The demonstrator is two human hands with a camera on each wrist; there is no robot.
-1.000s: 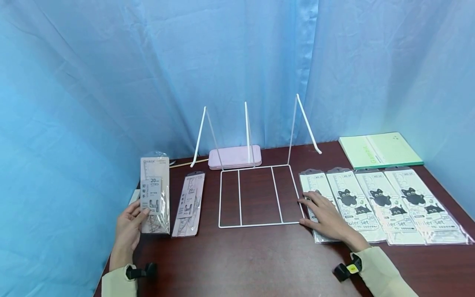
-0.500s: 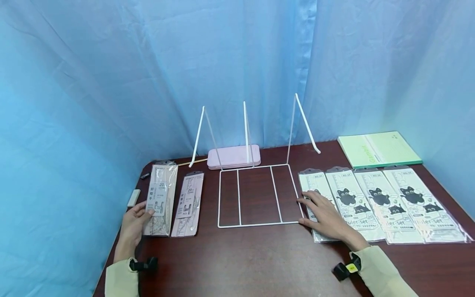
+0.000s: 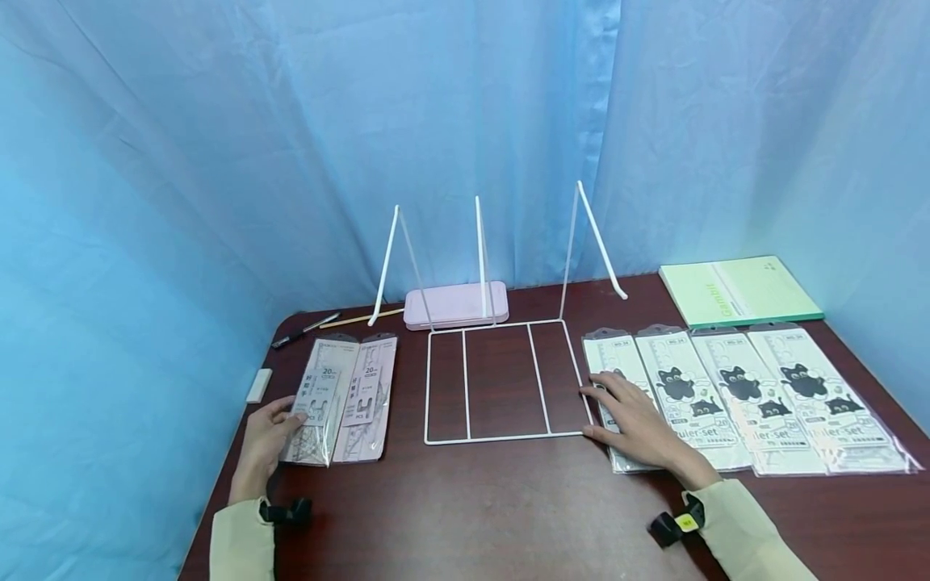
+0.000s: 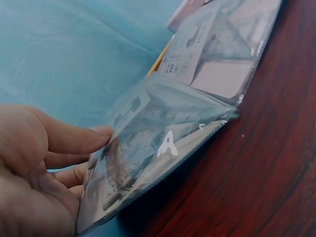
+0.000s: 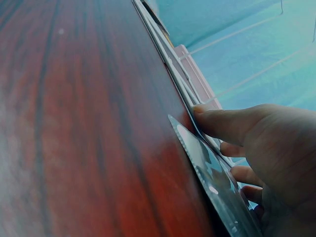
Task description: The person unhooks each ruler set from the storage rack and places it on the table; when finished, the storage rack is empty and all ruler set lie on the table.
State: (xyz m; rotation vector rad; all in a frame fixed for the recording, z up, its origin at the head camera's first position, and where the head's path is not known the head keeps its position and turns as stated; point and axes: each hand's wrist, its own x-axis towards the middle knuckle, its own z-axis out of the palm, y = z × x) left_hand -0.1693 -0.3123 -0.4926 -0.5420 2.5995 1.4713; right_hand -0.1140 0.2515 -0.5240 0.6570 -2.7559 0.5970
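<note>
My left hand [image 3: 291,411] pinches the near left edge of a clear ruler pack [image 3: 320,399], thumb on top and fingers underneath. The pack lies almost flat on the dark table [image 3: 472,508], overlapping a second like pack [image 3: 370,395]. The left wrist view shows this hand [image 4: 94,143] lifting the pack's edge [image 4: 163,143] slightly. My right hand [image 3: 603,411] rests flat, fingers straight, on the leftmost of several cat-printed ruler-set packs [image 3: 613,359], beside a white wire rack [image 3: 501,379]. From the right wrist camera, its thumb [image 5: 212,118] touches the rack's wire at that pack's edge [image 5: 207,168].
A pink pencil case [image 3: 455,305] lies behind the rack, under its upright wires. A green notebook [image 3: 737,292] sits at the back right. A pen [image 3: 305,329], a pencil [image 3: 370,317] and a white eraser [image 3: 258,385] lie at the left. Blue curtains surround the table.
My left hand has lowered its ruler pack from upright to nearly flat and slid it right against the second pack, uncovering the pen behind. The right hand has stayed put.
</note>
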